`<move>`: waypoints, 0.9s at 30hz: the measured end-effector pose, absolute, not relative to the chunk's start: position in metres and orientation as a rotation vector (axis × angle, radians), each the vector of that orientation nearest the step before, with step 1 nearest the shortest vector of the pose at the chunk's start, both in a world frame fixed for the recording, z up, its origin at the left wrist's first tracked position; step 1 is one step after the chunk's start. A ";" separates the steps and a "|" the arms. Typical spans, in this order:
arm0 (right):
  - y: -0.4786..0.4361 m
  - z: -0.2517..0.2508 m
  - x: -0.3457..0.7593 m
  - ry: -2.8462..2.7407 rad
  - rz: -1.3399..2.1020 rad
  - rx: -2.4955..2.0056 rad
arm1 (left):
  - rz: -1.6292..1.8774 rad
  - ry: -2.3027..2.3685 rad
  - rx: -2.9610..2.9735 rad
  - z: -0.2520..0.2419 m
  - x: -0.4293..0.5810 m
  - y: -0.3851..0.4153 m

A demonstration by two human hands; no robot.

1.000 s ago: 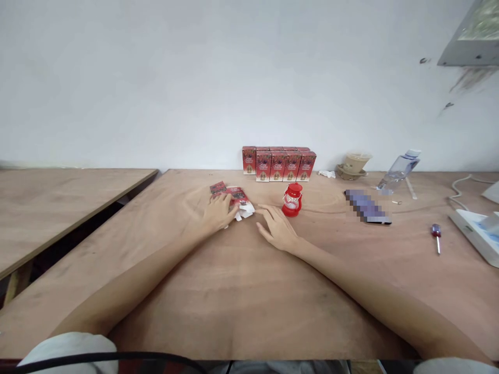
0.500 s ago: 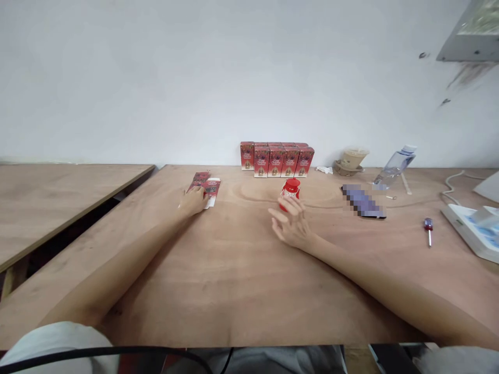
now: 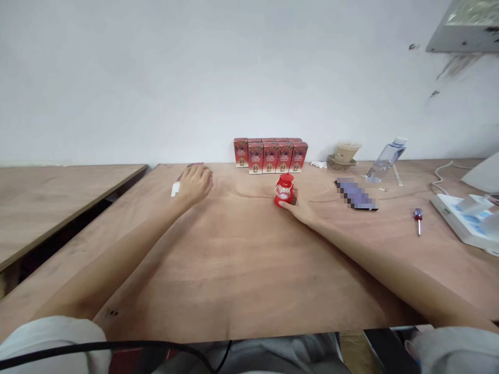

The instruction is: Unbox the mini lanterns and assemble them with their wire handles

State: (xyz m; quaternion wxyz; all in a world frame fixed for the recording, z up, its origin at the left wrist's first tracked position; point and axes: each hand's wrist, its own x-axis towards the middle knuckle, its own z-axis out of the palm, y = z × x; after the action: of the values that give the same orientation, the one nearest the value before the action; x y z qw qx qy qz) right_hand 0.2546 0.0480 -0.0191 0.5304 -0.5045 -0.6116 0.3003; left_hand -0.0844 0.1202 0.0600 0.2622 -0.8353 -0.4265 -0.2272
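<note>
A worker sits at a wide wooden table (image 3: pixel 234 249), where red printed boxes (image 3: pixel 270 157) stand in two close rows near the wall. To their right are a clear bottle (image 3: pixel 386 159) with a pale cap and, nearer the worker, a phone (image 3: pixel 355 194), its surface pixelated. The worker's left hand (image 3: pixel 197 183) lies palm down at the table's far left; whether its fingers grip anything cannot be told. The right hand (image 3: pixel 301 209) is curled around the base of a red lantern (image 3: pixel 285 190), thumb across the front, fingers behind. The lantern is upright, in front of the boxes. Red-and-white cardboard (image 3: pixel 175 189) shows beneath the left hand, mostly covered. A screwdriver (image 3: pixel 418 220) lies farther right.
</note>
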 end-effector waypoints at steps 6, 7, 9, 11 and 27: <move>0.036 -0.013 0.222 -1.206 0.877 -1.089 | -0.479 -0.585 -2.524 0.081 -0.002 0.061; 0.032 -0.012 0.215 -1.188 0.915 -1.036 | -0.453 -0.544 -2.546 0.083 0.010 0.054; 0.023 -0.011 0.205 -1.143 1.005 -0.940 | -0.457 -0.570 -2.584 0.087 0.028 0.042; 0.016 -0.009 0.199 -1.079 1.101 -0.878 | -0.494 -0.676 -2.644 0.087 0.038 0.037; 0.009 -0.008 0.198 -1.088 1.109 -0.945 | -0.462 -0.764 -2.629 0.088 0.037 0.039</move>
State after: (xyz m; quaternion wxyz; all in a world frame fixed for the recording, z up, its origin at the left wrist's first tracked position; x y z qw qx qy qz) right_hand 0.1981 0.0088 -0.0082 0.6142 -0.4101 -0.4722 0.4812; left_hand 0.0367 0.0388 0.0883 0.1814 -0.9312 -0.2705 -0.1637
